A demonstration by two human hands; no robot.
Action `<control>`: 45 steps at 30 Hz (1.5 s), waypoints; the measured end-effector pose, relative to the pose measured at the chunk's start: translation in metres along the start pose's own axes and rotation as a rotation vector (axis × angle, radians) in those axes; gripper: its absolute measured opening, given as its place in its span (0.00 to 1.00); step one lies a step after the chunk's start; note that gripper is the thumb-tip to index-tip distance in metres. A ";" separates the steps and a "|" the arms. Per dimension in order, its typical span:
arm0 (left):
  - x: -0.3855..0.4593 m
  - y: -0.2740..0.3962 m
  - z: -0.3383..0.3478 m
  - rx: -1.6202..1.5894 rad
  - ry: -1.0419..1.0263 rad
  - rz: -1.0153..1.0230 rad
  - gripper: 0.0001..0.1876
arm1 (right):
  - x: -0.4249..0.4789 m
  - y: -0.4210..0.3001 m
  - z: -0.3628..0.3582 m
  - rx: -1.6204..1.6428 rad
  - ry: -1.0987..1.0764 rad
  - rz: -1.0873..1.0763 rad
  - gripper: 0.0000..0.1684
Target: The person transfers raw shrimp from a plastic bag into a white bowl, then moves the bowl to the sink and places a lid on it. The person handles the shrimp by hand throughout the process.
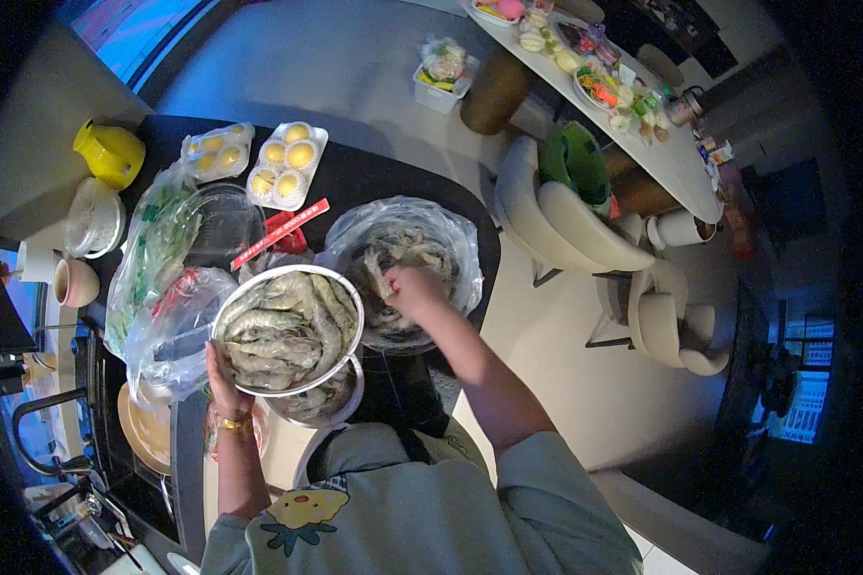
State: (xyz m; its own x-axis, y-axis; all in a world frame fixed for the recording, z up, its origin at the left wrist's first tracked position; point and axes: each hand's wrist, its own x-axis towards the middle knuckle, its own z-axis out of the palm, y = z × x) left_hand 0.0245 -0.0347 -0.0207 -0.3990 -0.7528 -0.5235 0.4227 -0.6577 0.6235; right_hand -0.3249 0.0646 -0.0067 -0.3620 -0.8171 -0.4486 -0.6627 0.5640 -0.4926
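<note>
My left hand [229, 392] grips the rim of a round white bowl [360, 327] from its left side. Raw shrimp [288, 352] lie packed in rows in the bowl, which hides part of a second bowl of shrimp [323, 399] under it. My right hand [418, 293], blurred by motion, is over a large round container lined with a clear plastic bag [464, 287]. Its fingers are curled, with a pale shrimp [379, 269] at their tips. More shrimp [431, 248] fill the lined container beneath the hand.
On the dark counter [374, 172] are a fruit tray [288, 165], bagged greens [151, 237], a clear plastic container [223, 223] and a red-wrapped packet [280, 233]. A yellow jug [111, 154] stands behind. A sink faucet [50, 431] is at left; chairs [568, 223] and a laden table [679, 165] at right.
</note>
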 end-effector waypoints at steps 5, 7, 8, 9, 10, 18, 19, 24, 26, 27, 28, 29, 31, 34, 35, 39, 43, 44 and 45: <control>0.002 -0.001 0.000 -0.028 0.002 -0.011 0.32 | 0.004 0.042 -0.009 0.578 -0.069 0.011 0.38; 0.001 0.000 0.003 -0.032 -0.006 -0.008 0.32 | -0.001 0.047 -0.006 0.673 -0.006 0.031 0.41; 0.001 -0.001 0.002 -0.031 0.002 -0.007 0.32 | -0.004 0.050 -0.004 0.721 0.027 0.041 0.42; 0.001 -0.001 0.000 -0.030 0.010 -0.007 0.32 | -0.005 0.055 -0.001 0.625 0.075 0.068 0.43; 0.002 -0.001 -0.001 -0.029 0.018 -0.007 0.32 | -0.005 0.061 0.001 0.529 0.122 0.094 0.44; 0.003 -0.003 -0.005 -0.055 0.024 0.004 0.31 | -0.021 0.025 -0.017 -0.144 0.159 0.272 0.47; 0.005 -0.004 -0.008 -0.062 0.015 0.013 0.30 | -0.020 0.026 -0.018 -0.203 0.141 0.262 0.49; 0.001 -0.002 0.000 -0.076 -0.002 0.001 0.31 | -0.021 0.033 -0.013 -0.447 0.164 0.116 0.39; 0.003 -0.004 0.001 -0.057 -0.012 0.003 0.33 | -0.019 0.038 -0.009 -0.517 0.138 0.079 0.31; 0.002 -0.003 -0.001 -0.043 -0.010 0.009 0.33 | -0.019 0.035 -0.010 -0.521 0.120 0.048 0.32; 0.002 -0.002 -0.002 -0.055 0.036 0.032 0.30 | -0.022 0.031 -0.014 -0.525 0.102 0.016 0.34; 0.004 -0.004 -0.006 -0.064 0.033 0.046 0.30 | -0.023 0.029 -0.016 -0.529 0.083 -0.015 0.35; 0.003 -0.002 -0.001 -0.062 0.016 0.011 0.30 | -0.025 0.036 -0.014 -0.530 0.137 -0.062 0.29; 0.006 -0.003 -0.007 -0.066 0.020 0.004 0.31 | -0.025 0.034 -0.017 -0.484 0.168 -0.061 0.23; 0.007 -0.003 -0.009 -0.075 0.016 -0.008 0.31 | -0.028 0.032 -0.023 -0.494 0.153 -0.062 0.21; 0.005 -0.003 -0.003 -0.064 0.035 -0.002 0.31 | -0.042 0.024 -0.040 -0.542 0.160 -0.090 0.13; 0.001 0.000 0.000 -0.080 0.033 -0.027 0.32 | -0.029 0.004 -0.050 -0.559 0.087 -0.041 0.09; 0.000 0.001 0.000 -0.090 0.036 -0.040 0.32 | -0.018 -0.006 -0.050 -0.468 0.248 -0.082 0.08; 0.000 0.002 0.001 -0.077 0.045 -0.025 0.32 | -0.006 -0.017 -0.049 -0.377 0.291 -0.148 0.08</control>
State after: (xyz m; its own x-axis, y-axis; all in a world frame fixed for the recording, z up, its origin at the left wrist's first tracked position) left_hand 0.0246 -0.0357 -0.0185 -0.3739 -0.7352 -0.5654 0.4749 -0.6754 0.5642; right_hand -0.3433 0.0541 0.0411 -0.3789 -0.9146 -0.1409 -0.8923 0.4015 -0.2066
